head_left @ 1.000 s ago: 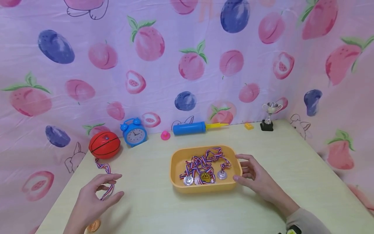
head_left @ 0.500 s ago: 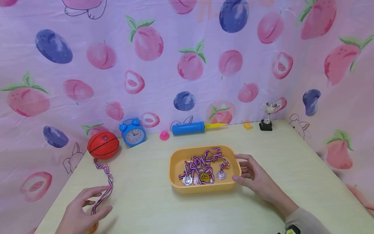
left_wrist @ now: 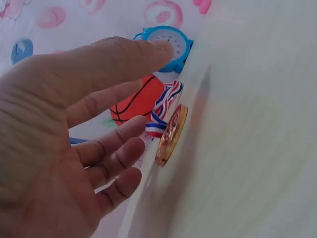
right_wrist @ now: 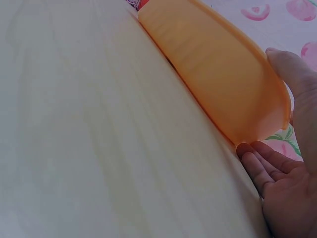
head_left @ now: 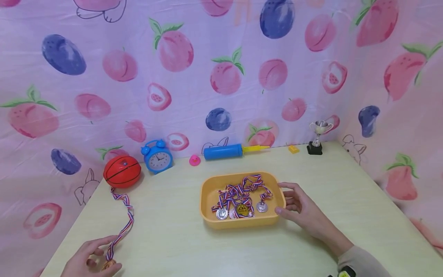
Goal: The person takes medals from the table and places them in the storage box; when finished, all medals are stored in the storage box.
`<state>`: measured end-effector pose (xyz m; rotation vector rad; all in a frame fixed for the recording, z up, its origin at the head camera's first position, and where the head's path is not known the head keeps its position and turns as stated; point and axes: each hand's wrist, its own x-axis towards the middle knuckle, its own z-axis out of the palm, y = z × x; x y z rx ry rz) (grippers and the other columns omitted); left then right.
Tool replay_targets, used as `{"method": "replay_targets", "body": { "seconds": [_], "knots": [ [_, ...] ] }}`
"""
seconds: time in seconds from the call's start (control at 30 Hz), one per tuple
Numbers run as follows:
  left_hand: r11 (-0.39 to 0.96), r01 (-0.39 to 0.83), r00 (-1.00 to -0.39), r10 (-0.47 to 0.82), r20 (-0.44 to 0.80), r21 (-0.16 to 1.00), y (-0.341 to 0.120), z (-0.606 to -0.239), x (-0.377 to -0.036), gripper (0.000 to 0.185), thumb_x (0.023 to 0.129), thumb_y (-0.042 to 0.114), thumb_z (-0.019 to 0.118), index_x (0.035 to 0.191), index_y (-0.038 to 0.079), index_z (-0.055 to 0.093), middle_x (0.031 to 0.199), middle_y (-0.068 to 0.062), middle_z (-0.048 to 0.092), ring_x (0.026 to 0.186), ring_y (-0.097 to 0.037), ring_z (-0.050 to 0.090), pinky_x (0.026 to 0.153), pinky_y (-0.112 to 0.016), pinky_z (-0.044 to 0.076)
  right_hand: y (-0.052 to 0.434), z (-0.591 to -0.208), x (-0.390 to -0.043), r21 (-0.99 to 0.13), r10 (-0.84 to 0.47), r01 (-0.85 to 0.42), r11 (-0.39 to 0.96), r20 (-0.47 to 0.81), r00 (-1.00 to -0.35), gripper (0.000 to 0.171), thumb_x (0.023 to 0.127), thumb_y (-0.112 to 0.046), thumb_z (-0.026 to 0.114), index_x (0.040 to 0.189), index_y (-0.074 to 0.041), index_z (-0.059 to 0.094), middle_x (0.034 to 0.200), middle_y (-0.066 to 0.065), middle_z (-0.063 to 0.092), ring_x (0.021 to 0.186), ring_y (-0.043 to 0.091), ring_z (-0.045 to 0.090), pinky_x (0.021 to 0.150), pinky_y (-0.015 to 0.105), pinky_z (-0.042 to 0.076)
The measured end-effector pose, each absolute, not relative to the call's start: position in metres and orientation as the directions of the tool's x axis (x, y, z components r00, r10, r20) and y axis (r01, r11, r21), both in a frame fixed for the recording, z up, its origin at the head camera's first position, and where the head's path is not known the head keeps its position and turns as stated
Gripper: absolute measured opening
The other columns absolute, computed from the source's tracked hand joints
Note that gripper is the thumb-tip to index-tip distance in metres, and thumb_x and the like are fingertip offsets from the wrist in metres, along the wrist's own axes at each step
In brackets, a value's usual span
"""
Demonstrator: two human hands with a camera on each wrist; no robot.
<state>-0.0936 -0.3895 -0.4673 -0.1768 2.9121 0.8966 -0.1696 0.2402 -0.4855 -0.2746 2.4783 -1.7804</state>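
Observation:
A bronze-coloured medal (left_wrist: pixel 173 135) on a red, white and blue striped ribbon (head_left: pixel 129 223) lies at the near left of the table. Around this medal my left hand (head_left: pixel 88 257) is spread, thumb and fingers apart; in the left wrist view a gap shows between the fingertips and the disc. The ribbon runs back toward the red basketball (head_left: pixel 122 171). At the right end of a yellow-orange tray (head_left: pixel 238 223), my right hand (head_left: pixel 304 211) touches the outer wall with thumb and fingertips. Inside the tray are silver medals (head_left: pixel 222 214), a gold medal (head_left: pixel 242 209) and tangled ribbons (head_left: pixel 238 192).
Along the back edge stand a blue alarm clock (head_left: pixel 157 157), a pink rubber duck (head_left: pixel 194 160), a blue hand pump (head_left: pixel 224 152), a small yellow block (head_left: pixel 293 149) and a trophy cup (head_left: pixel 317 137). Fruit-patterned cloth (head_left: pixel 187 88) hangs behind and beside the table.
My left hand has moved down and toward the table's near edge, from the ribbon to the medal. The ribbon shows more fully now. My right hand and the tray have stayed in place.

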Motion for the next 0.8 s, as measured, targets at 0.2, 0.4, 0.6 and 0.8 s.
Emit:
{"method": "replay_targets", "body": {
  "seconds": [0.2,0.4,0.6,0.8],
  "knots": [
    [0.792,-0.239,-0.959,-0.101,-0.265,0.563,-0.398,-0.475,-0.097,0.096,0.074,0.048,0.104,0.152,0.007,0.065,0.114,-0.01,0.058,0.099,-0.022,0.058,0.073,-0.031,0.052,0.24,-0.485,-0.17,-0.944,-0.192,-0.105,0.314,0.046,-0.98,0.076,0.103,-0.029,0.083,0.165,-0.026,0.04,0.155,0.021,0.059,0.125,0.031,0.068,0.1,0.019,0.056],
    [0.751,-0.287,-0.945,-0.119,-0.306,0.595,-0.4,-0.477,-0.097,0.083,0.075,0.036,0.105,0.142,0.002,0.072,0.113,-0.009,0.057,0.099,-0.021,0.059,0.073,-0.026,0.054,0.24,-0.486,-0.17,-0.944,-0.192,-0.103,0.313,0.044,-0.98,0.075,0.103,-0.028,0.083,0.165,-0.025,0.041,0.155,0.021,0.059,0.124,0.031,0.068,0.1,0.02,0.056],
    [0.674,-0.331,-0.94,-0.174,-0.293,0.661,-0.398,-0.479,-0.091,0.074,0.073,0.033,0.107,0.134,0.001,0.078,0.114,-0.009,0.064,0.096,-0.019,0.068,0.076,-0.023,0.059,0.241,-0.485,-0.169,-0.946,-0.194,-0.099,0.309,0.039,-0.98,0.075,0.103,-0.028,0.084,0.165,-0.025,0.041,0.154,0.022,0.059,0.125,0.031,0.068,0.1,0.02,0.056],
    [0.639,-0.317,-0.947,-0.177,-0.267,0.7,-0.398,-0.478,-0.087,0.063,0.073,0.032,0.107,0.125,0.004,0.083,0.116,-0.008,0.067,0.096,-0.014,0.071,0.08,-0.021,0.061,0.241,-0.485,-0.169,-0.948,-0.197,-0.111,0.299,0.052,-0.979,0.075,0.103,-0.025,0.084,0.165,-0.024,0.042,0.153,0.022,0.059,0.123,0.031,0.067,0.1,0.021,0.057]
  ]
}}
